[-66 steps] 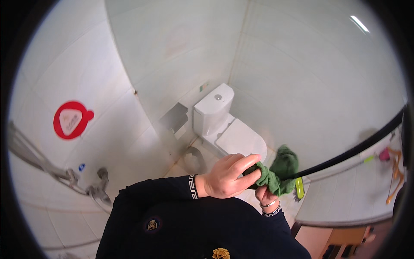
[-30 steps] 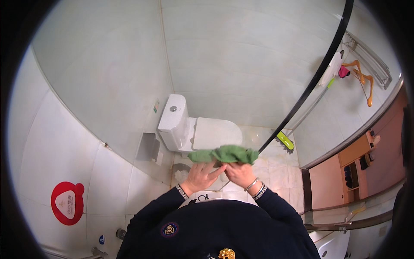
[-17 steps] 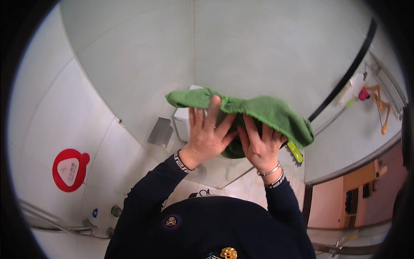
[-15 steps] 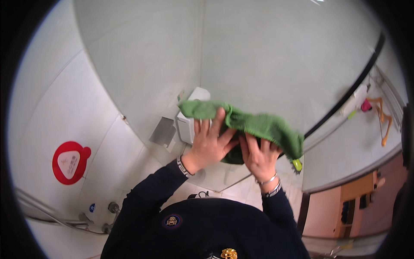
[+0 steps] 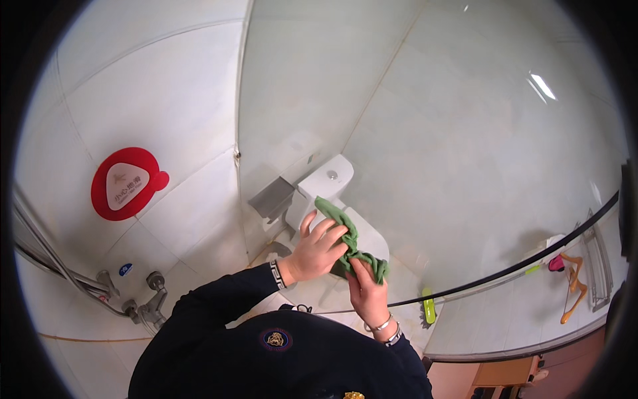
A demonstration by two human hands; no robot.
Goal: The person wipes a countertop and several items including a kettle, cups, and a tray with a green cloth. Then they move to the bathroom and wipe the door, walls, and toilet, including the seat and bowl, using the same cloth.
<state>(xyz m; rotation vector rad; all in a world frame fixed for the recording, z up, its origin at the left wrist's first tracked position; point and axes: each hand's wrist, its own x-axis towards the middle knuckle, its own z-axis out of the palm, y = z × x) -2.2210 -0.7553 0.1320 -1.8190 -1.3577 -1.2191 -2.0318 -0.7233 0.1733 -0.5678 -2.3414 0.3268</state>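
A green cloth [image 5: 345, 228] is bunched up between my two hands, in front of my chest. My left hand [image 5: 318, 251] has its fingers curled over the cloth's left side. Lower and to the right, my right hand [image 5: 367, 290] pinches the other end, with a fold of cloth sticking out past the fingers. The lower part of the cloth is partly hidden behind my hands. Just beyond them, behind the glass panel [image 5: 465, 133], stands a white toilet [image 5: 365, 229].
A grey paper holder [image 5: 272, 199] hangs left of the toilet. Shower taps [image 5: 149, 302] and a hose are at the lower left, below a red wall sign [image 5: 126, 209]. A lime-green brush [image 5: 428, 307] and orange hangers [image 5: 573, 292] are at the right, near the black door edge [image 5: 531, 269].
The cloth was spread wide across both hands and is now bunched smaller. My view has turned, so the wall sign and taps sit higher, and more of the toilet shows.
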